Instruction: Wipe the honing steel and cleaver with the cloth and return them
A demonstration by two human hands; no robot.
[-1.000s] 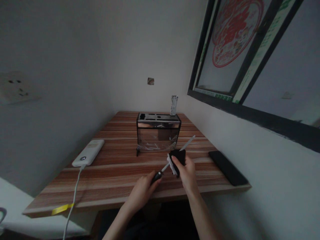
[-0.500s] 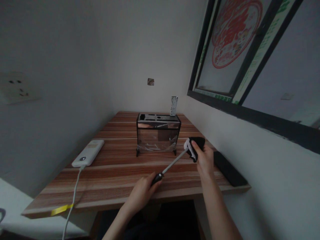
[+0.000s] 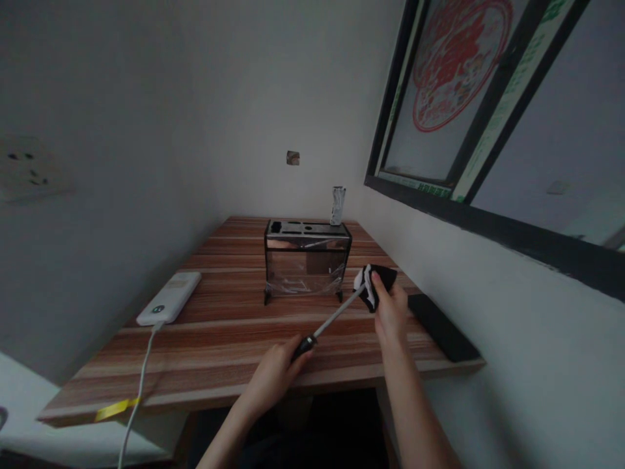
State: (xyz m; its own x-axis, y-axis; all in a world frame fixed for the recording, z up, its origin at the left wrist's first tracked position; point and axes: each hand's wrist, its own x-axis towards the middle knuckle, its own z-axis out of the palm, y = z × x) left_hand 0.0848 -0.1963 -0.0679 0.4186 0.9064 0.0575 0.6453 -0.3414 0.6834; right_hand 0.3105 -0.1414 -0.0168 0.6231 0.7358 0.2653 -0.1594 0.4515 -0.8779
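My left hand (image 3: 276,371) is closed around the black handle of a sharpening steel (image 3: 334,318). Its grey rod slants up and to the right above the table. At the far end my right hand (image 3: 390,306) pinches a black-and-white cloth (image 3: 375,283) around the rod, so the tip is hidden in the folds. Behind the rod stands a knife block (image 3: 307,260) with a metal top, dark frame and see-through front. Its top has several slots, and a thin upright grey-white piece (image 3: 337,206) shows at its back right corner.
The wood-grain table (image 3: 205,358) sits between walls. A white power bank (image 3: 168,298) with a white cable (image 3: 141,384) lies at the left. A black flat object (image 3: 442,329) rests along the right edge. Yellow tape (image 3: 114,409) sticks to the front left edge. A framed window (image 3: 454,130) is at upper right.
My right hand and the cloth have slid a little down the rod toward the handle. More of the cloth's white side shows. My left hand keeps its hold; the view has shifted slightly.
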